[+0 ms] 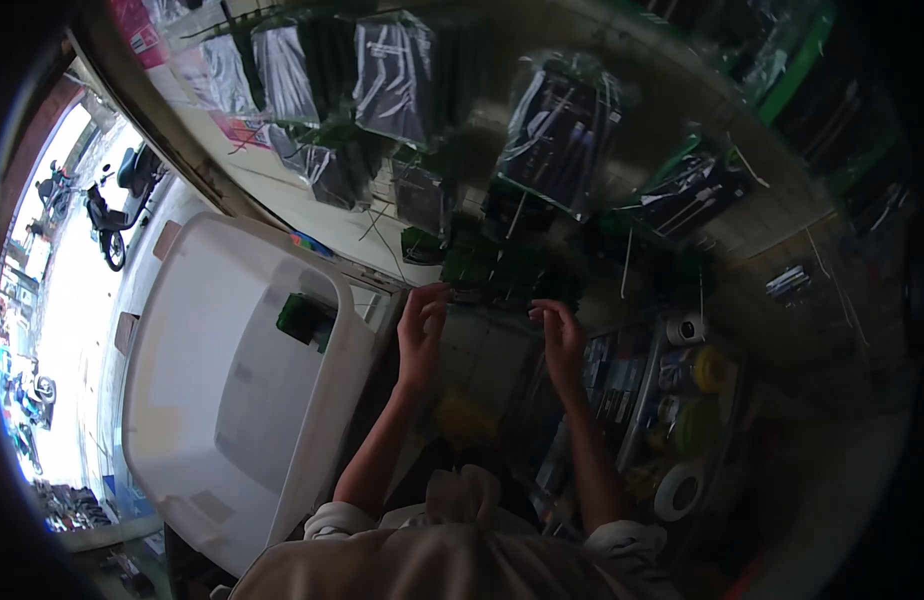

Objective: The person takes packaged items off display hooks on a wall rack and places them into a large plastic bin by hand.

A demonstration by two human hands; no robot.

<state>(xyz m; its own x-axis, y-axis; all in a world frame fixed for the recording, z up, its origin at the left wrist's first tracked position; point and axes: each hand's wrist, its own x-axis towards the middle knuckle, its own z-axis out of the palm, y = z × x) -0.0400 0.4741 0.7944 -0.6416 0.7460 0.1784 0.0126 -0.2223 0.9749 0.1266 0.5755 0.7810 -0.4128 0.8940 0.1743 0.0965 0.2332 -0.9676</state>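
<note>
My left hand [420,325] is raised in front of me, its fingers loosely bent toward the right and slightly apart. Facing it across a gap is my right hand [561,338], also with bent fingers and nothing visible in them. Both are nearest to a row of dark green packets [502,268] hanging low on the wall; in the dim light I cannot tell whether the fingertips touch them. Just above hangs a clear plastic packet with dark contents [562,130].
A large white plastic bin [172,400] stands at my left, with a small dark green packet [304,318] inside. More bagged packets [394,80] hang above. At right, a shelf holds rolls of tape [679,492] and boxes [612,385]. Parked motorbikes [110,215] show outside.
</note>
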